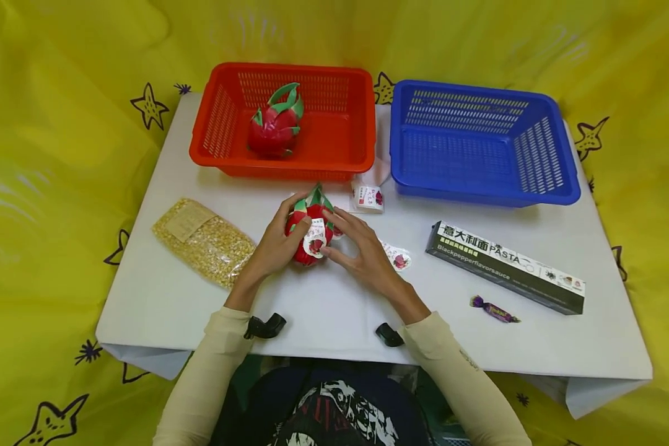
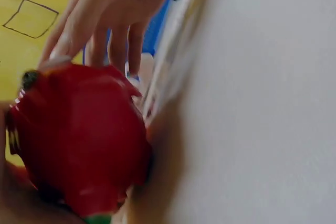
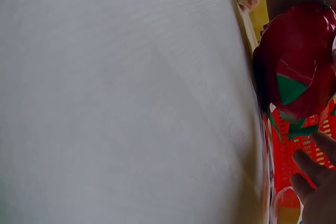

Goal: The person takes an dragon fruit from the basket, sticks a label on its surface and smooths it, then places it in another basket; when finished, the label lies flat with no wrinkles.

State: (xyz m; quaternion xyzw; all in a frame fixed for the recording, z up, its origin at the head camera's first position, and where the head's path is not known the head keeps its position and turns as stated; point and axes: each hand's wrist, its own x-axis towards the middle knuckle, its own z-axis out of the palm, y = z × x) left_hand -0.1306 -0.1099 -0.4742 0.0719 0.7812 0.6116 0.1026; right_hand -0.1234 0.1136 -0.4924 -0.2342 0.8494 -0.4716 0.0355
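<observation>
A red dragon fruit with green leaf tips sits at the middle of the table, a white label with a fruit picture on its upper side. My left hand grips the fruit from the left, thumb on top beside the label. From the right, my right hand touches the label's edge with its thumb. Its other fingers stretch fairly straight past the fruit, as the right hand in the left wrist view shows. The right wrist view has the fruit at its right edge.
Behind stand a red basket holding another dragon fruit and a blue basket. A label roll and loose labels lie close by. Corn kernels in a bag lie left; a pasta box and wrapped candy right.
</observation>
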